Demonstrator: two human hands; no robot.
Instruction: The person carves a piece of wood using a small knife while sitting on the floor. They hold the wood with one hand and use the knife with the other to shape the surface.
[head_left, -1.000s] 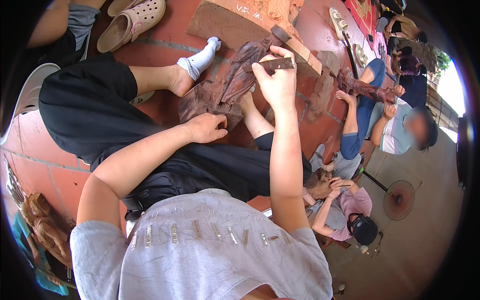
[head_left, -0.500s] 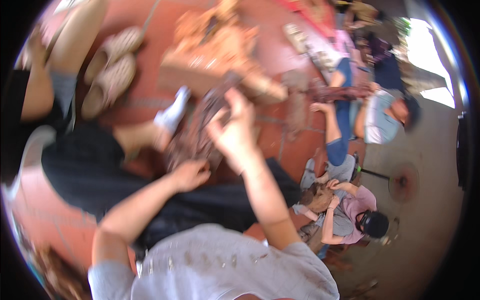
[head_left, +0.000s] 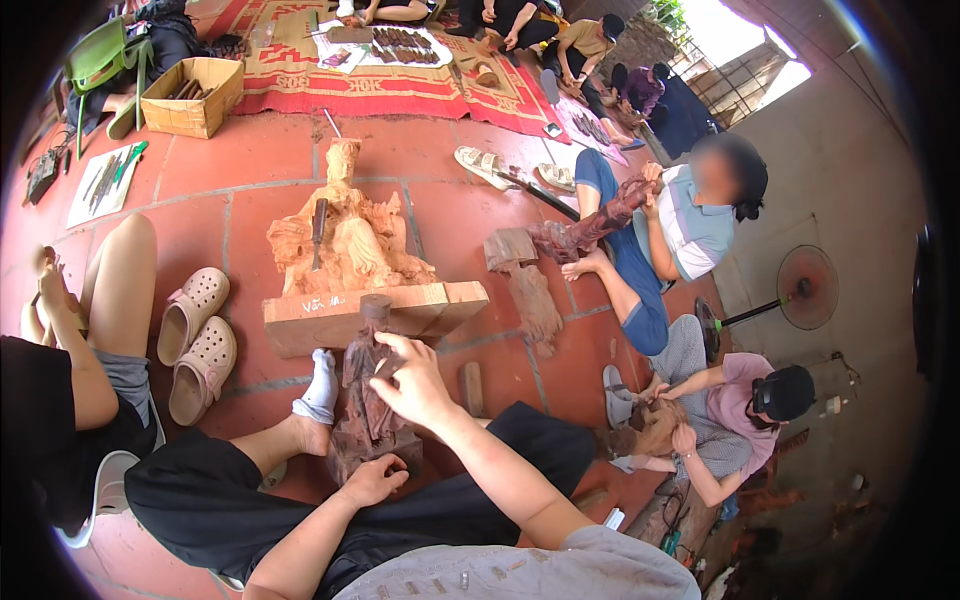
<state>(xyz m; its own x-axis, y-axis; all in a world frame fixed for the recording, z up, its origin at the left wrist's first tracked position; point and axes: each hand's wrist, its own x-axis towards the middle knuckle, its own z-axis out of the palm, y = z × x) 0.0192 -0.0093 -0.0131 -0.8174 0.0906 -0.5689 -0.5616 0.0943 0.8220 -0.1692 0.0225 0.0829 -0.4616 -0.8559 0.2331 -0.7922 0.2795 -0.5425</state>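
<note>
A dark reddish-brown carved wooden statue [head_left: 362, 385] stands nearly upright between my legs, on a block-shaped base. My right hand [head_left: 415, 388] is beside its upper part, with the index finger stretched toward the figure and the thumb apart. Low down, at the base, my left hand [head_left: 373, 482] lies with its fingers curled in. Whatever those fingers may hold is hidden. Just beyond stands a larger, pale orange wood carving [head_left: 345, 235] of a figure on a thick plank base. A chisel-like tool with a dark handle [head_left: 320, 220] leans against its front.
Clogs [head_left: 203, 345] lie at left beside a seated person's bare leg. At right, one person holds a dark carving [head_left: 600, 220]; another handles a brown one [head_left: 655, 425]. A fan [head_left: 805, 287] stands behind them. Farther off are a tool box [head_left: 195, 95] and a red mat [head_left: 350, 95].
The view has swung upward and sharpened, showing more of the far floor. The dark statue leaned to the right before and is now nearly upright. Both hands remain close to it.
</note>
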